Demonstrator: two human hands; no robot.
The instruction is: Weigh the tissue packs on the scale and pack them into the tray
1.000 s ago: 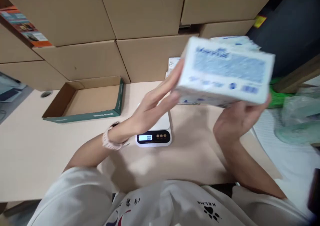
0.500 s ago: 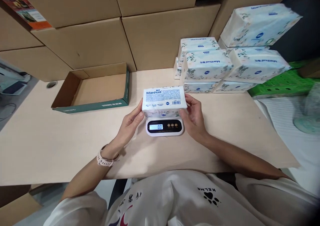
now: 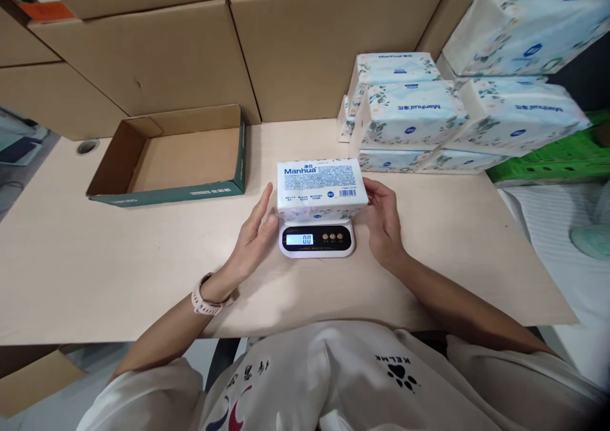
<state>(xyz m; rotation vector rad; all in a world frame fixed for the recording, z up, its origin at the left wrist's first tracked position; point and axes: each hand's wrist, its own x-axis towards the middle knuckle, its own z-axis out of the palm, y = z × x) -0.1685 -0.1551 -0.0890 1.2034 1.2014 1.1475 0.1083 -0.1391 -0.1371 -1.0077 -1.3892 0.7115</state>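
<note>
Since the tissue pack (image 3: pixel 321 186) looks like it's sitting on the scale (image 3: pixel 318 240) mid-frame, my guess is it's set toward the back so the display and buttons don't get covered. Readout says 0.0, fwiw. Left hand (image 3: pixel 252 234) is let go, fingers spread just beside the pack's left end. Right hand (image 3: pixel 385 221) is loosely curled by the other end and doesn't look like it's gripping, though I can't tell if the fingertips are brushing it. Probably kept close in case it tips. Green-sided carton (image 3: pixel 166 196) is on the table (image 3: pixel 119 272) at left, more packs (image 3: pixel 414 116) are piled upper right, seemingly out of the way. Compared with half a second ago, both hands had the pack by its ends; now the left's off it and the right thumb has left the front. Same 0.0 both times.
</note>
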